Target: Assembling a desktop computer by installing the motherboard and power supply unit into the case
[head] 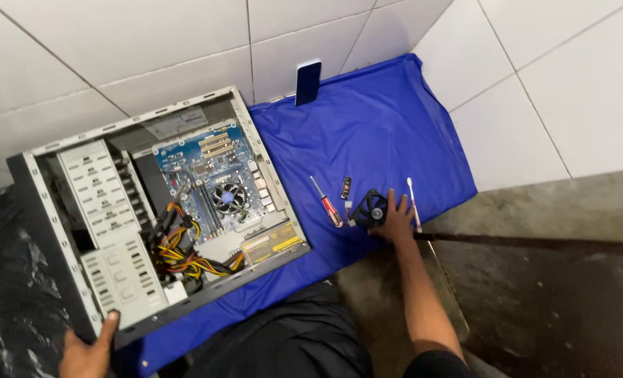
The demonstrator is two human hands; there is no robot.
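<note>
Left hand [87,352] is cut off by the bottom edge of the frame; only the thumb and the upper part of the hand show. The rest of the fingers are hidden under the case, so their spread cannot be told. The thumb lies on the near corner of the open computer case [154,210], gripping its frame. The person's lap, in dark cloth, hides the near edge of the blue sheet [374,119]. The left side of the floor is covered by something black and glossy, too dark to make out.

Right hand [395,218] lies flat with fingers spread, resting on the right side of the small black fan [371,208]. The fan lies on the blue sheet, just right of the case and well apart from the left hand. Its wires trail off to the left; where they end is hard to see.

Fan: round blades in a square black frame, lying face up. Just left of it a small black part [345,187], and further left a screwdriver with a red handle [327,203]. A thin white stick [413,203] lies just beside the right hand's fingers.

Case: lying on its side, side panel off, blue board with a cooler fan [226,197] in view, bundle of yellow, red and black cables at the near end. A dark blue phone [308,82] leans upright against the tiled wall.
</note>
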